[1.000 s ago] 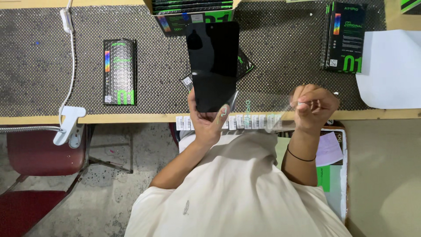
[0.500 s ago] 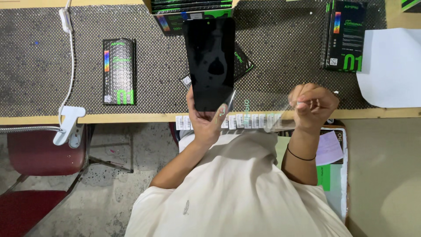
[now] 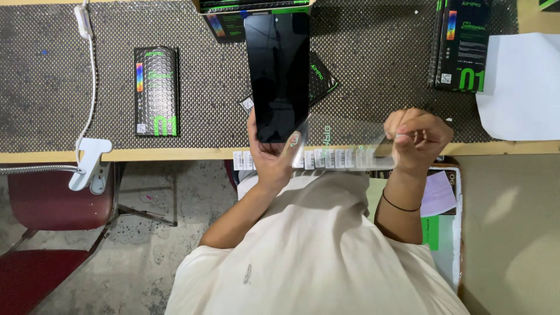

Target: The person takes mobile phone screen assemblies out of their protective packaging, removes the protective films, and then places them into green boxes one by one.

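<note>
A wooden-edged workbench (image 3: 175,154) carries a dark dotted mat (image 3: 52,87). On the mat lie 3 black-and-green boxes (1 at left (image 3: 156,91), 1 centre (image 3: 319,79), 1 right (image 3: 462,44)) and a white sheet (image 3: 519,87).

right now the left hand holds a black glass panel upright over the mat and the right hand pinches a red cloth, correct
Not quite. The head view shows the left hand holding the black glass panel over the dotted dark mat, but the right hand pinches a clear plastic film, not a red cloth.
</note>
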